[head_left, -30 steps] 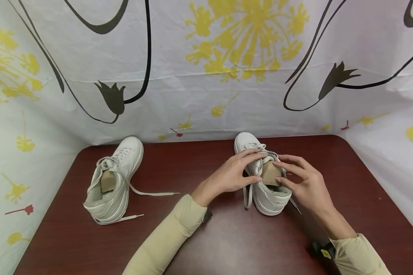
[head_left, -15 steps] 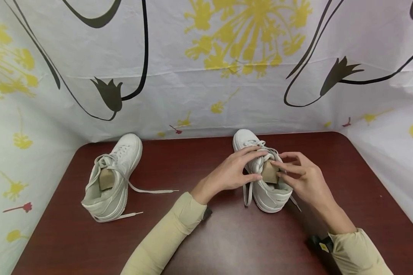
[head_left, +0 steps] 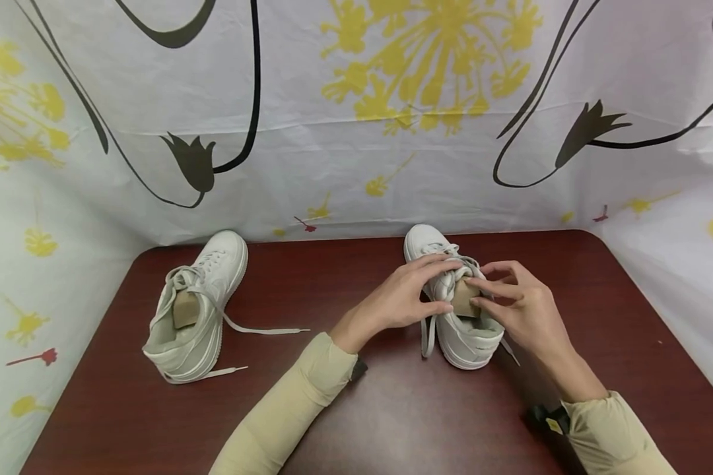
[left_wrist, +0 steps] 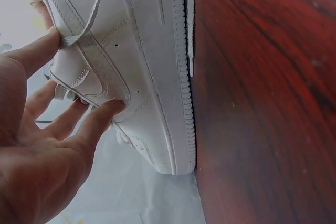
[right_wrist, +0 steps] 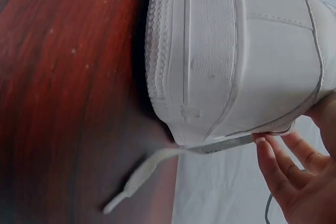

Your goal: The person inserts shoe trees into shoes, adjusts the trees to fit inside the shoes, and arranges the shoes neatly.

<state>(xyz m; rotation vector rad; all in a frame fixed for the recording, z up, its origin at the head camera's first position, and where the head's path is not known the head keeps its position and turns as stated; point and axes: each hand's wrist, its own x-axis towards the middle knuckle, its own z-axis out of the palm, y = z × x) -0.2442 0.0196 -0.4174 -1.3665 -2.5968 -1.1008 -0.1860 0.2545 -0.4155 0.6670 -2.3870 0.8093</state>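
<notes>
A white sneaker [head_left: 465, 346] stands at the right of the table, toe toward the back, with a tan cardboard-like insert [head_left: 465, 300] in its opening. My left hand [head_left: 401, 297] holds the sneaker's left side. In the left wrist view its thumb and fingers press along the white upper [left_wrist: 105, 30]. From the right, my right hand [head_left: 525, 310] reaches over the collar, thumb and index finger pinching at the insert's right edge. The right wrist view shows other fingertips [right_wrist: 261, 145] outside the sneaker, right at a pale lace [right_wrist: 142, 174]; the thumb tip is hidden there.
A second white sneaker [head_left: 208, 310] stands at the left with a similar tan insert [head_left: 186, 310]; its untied laces [head_left: 267, 330] trail over the table. The dark red tabletop [head_left: 404, 409] ends at a patterned cloth [head_left: 344, 185] hung behind and at both sides.
My right thumb and index finger have moved slightly left over the tan insert and closer together. My left hand and both sneakers hold their places; the head view has shifted a little.
</notes>
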